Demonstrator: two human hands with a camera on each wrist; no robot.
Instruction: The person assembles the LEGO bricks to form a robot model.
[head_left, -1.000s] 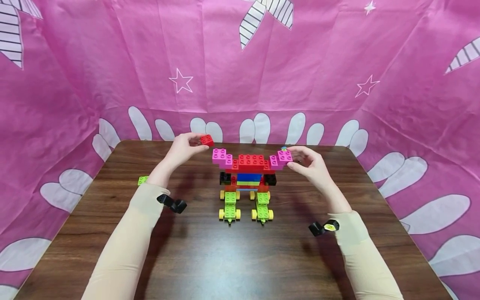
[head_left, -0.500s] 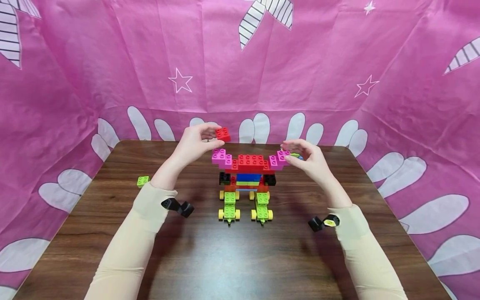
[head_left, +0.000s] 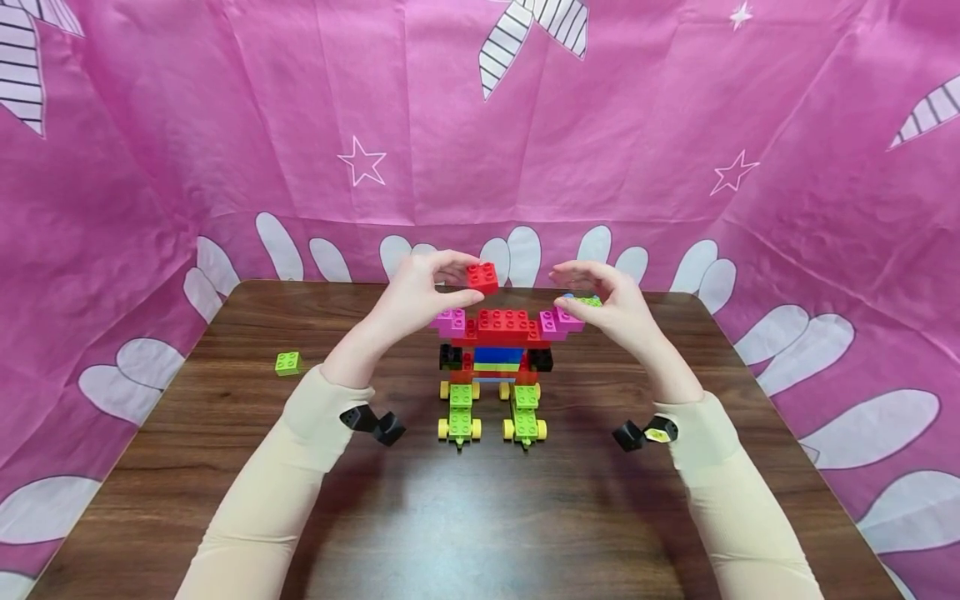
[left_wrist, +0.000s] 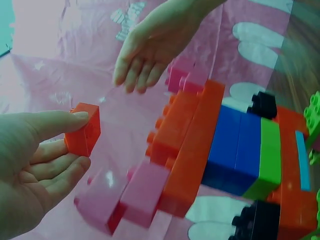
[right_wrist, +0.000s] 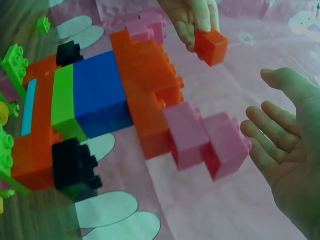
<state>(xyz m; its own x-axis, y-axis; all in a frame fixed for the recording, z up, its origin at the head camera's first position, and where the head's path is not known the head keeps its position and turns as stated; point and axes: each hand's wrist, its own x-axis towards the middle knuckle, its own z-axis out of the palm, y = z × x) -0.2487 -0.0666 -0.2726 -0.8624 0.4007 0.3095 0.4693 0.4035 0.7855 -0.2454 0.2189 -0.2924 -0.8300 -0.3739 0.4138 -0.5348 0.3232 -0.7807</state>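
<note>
In the head view my left hand [head_left: 405, 304] pinches a red toy building block [head_left: 482, 279] between thumb and fingers, above the top of a built block figure [head_left: 498, 357]. The figure stands on green wheeled bases [head_left: 461, 408], with a blue and green middle, black side blocks and a red top. Stepped pink blocks [head_left: 555, 323] jut from both top ends; my left hand partly hides the left ones. My right hand [head_left: 618, 312] holds nothing; its spread thumb and fingers are by the right pink blocks [right_wrist: 225, 145], as the right wrist view shows.
A loose green block [head_left: 288, 363] lies on the wooden table [head_left: 480, 533] to the left. Green and blue pieces [head_left: 587, 301] show behind my right hand. A pink patterned cloth [head_left: 450, 125] hangs behind and at both sides.
My left hand has carried the red block rightward from the figure's left side to over its top. My right hand has shifted slightly left and up at the right pink blocks.
</note>
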